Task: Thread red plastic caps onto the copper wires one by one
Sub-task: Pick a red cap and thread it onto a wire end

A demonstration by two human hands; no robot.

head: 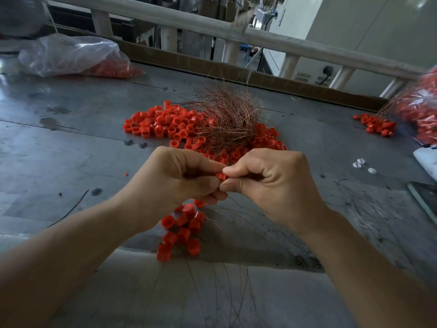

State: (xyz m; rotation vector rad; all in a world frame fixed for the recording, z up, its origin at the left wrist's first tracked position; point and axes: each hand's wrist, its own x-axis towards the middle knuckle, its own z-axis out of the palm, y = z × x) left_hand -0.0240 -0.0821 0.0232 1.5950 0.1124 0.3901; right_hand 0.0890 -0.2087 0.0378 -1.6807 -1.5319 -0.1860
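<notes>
A clear plastic bag (71,55) lies on the grey tabletop (71,143) far to the left of, and beyond, the copper wire bundle (227,119); red caps fill its lower end. A second bag (423,107), also packed with red caps, sits far to the right of the bundle at the frame's edge, with a small heap of caps (376,125) spilled just beside it.

The bundle itself rests on a wide pile of loose caps (160,124), which spreads mostly to its left and nearer side; its strands fan up and partly hide the caps under it. A cluster of strung caps (182,230) lies nearer than the bundle, below the hands, with thin wires (236,280) trailing towards the viewer. A few white scraps (359,162) lie to the bundle's near right.

Nearer than the bundle, the left hand (175,178) and right hand (272,181) meet fingertip to fingertip. Each grip is narrow, thumb and forefinger pinching one red cap (221,176) held between them, above the tabletop. Whether a wire runs through it cannot be seen.
</notes>
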